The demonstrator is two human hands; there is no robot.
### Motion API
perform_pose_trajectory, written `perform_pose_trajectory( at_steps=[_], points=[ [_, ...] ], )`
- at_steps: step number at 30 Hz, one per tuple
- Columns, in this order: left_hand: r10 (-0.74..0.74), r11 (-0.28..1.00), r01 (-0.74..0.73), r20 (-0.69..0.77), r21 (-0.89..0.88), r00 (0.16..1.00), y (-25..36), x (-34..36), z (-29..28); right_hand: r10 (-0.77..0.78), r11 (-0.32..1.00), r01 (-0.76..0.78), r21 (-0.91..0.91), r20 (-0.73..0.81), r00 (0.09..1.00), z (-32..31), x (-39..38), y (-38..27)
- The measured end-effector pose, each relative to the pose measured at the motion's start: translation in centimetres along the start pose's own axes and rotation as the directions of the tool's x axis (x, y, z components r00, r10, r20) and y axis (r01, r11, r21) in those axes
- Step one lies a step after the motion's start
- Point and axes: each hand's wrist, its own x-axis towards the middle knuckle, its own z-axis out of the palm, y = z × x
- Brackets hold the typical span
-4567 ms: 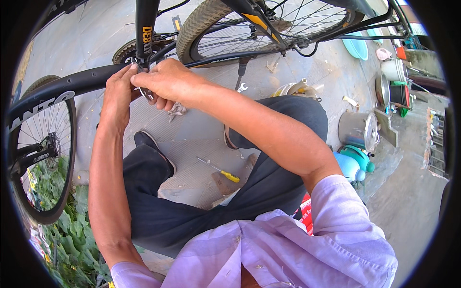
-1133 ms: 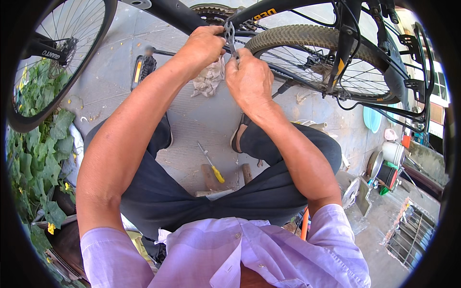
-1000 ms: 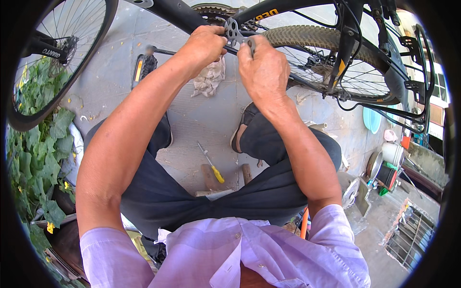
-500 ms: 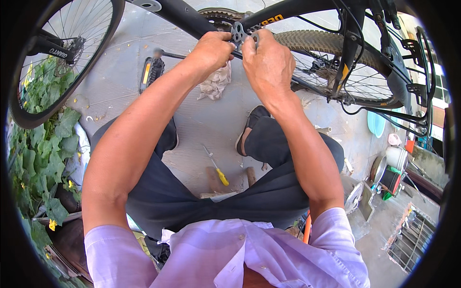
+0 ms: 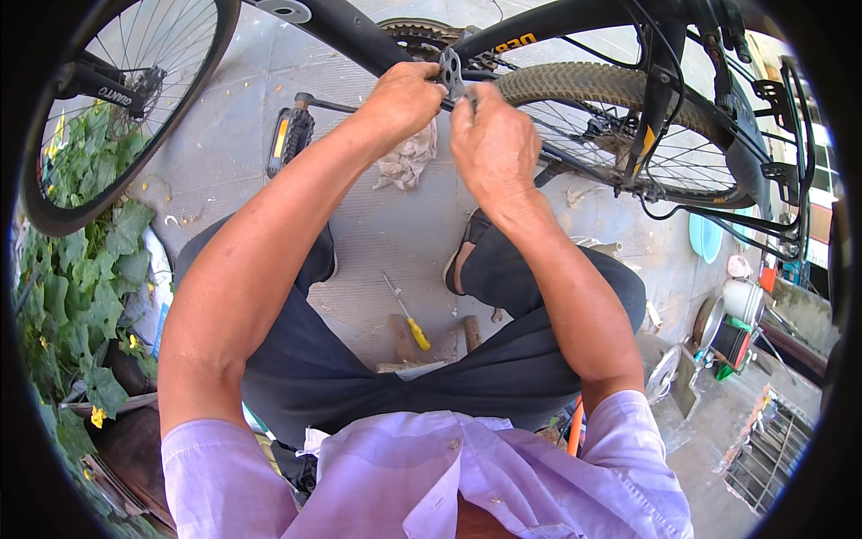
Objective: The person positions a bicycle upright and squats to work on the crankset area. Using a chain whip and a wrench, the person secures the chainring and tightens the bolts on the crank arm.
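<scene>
Both hands meet at the bicycle frame (image 5: 346,36), near the chainring (image 5: 417,36). Between them stands a small flat grey metal piece with holes (image 5: 451,72); its exact kind I cannot make out. My left hand (image 5: 406,97) is closed, its fingertips pinching the piece from the left. From the right, my right hand (image 5: 496,139) is closed around its lower end, with the thumb pressed on it. The fingers hide that lower part. Below the hands a crumpled light rag (image 5: 409,160) lies on the floor. A pedal (image 5: 289,139) on its crank is left of the rag.
A tyred rear wheel (image 5: 575,79) stands right of my hands, a front wheel (image 5: 126,99) far left. On the floor between my legs lies a yellow-handled screwdriver (image 5: 409,314). Leafy plants (image 5: 81,278) grow at left. A blue basin (image 5: 705,235) and white bucket (image 5: 741,298) are at right.
The grey metal piece has turned more edge-on and shifted slightly right. My right hand has moved a little down and left; the left hand has shifted slightly right.
</scene>
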Motion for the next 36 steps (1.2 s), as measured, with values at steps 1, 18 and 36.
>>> perform_pose_trajectory(
  at_steps=[1, 18, 36],
  points=[
    [0.015, 1.0, -0.016, 0.004, 0.022, 1.0, 0.1, -0.1, 0.0, -0.069, 0.998, 0.069, 0.0, -0.115, 0.991, -0.4, 0.3, 0.1],
    [0.014, 0.998, -0.009, -0.076, 0.066, 0.997, 0.1, 0.0, 0.6, -0.133, 0.99, 0.127, -0.057, -0.125, 0.983, -0.3, 0.5, 0.3],
    [-0.03, 0.998, 0.029, -0.023, -0.063, 0.999, 0.3, -0.4, -0.3, -0.05, 0.999, 0.05, -0.003, -0.013, 0.999, 0.3, 0.3, 0.4]
  ],
)
